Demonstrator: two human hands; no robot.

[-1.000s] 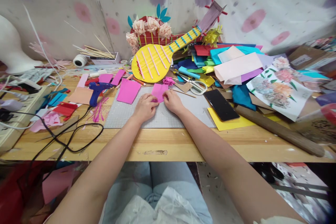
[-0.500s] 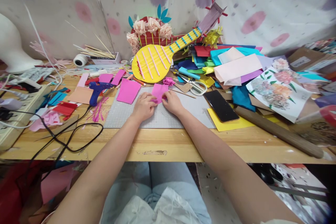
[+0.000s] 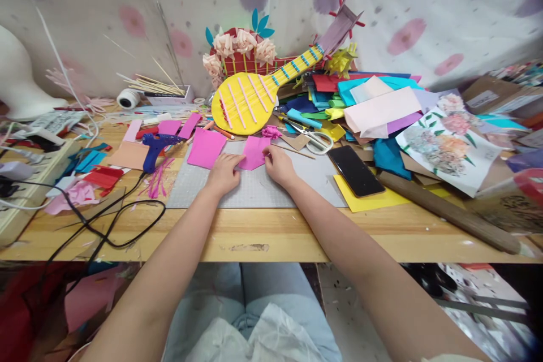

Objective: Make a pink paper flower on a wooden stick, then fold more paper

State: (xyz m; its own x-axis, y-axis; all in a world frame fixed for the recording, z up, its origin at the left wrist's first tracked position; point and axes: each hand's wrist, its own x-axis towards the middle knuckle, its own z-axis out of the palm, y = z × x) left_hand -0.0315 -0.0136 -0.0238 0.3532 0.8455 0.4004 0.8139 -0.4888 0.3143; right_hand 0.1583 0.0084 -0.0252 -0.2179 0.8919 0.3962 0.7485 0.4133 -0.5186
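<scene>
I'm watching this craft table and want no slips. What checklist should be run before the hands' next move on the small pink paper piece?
1. Left hand and right hand both touch the small pink paper piece: ok.
2. Paper lies on the grey cutting mat: ok.
3. White-handled scissors lie apart from the right hand: ok.
4. Blue glue gun lies beside the mat, apart from the left hand: ok.
5. Paper edges lined up under the fingers: cannot tell.
</scene>
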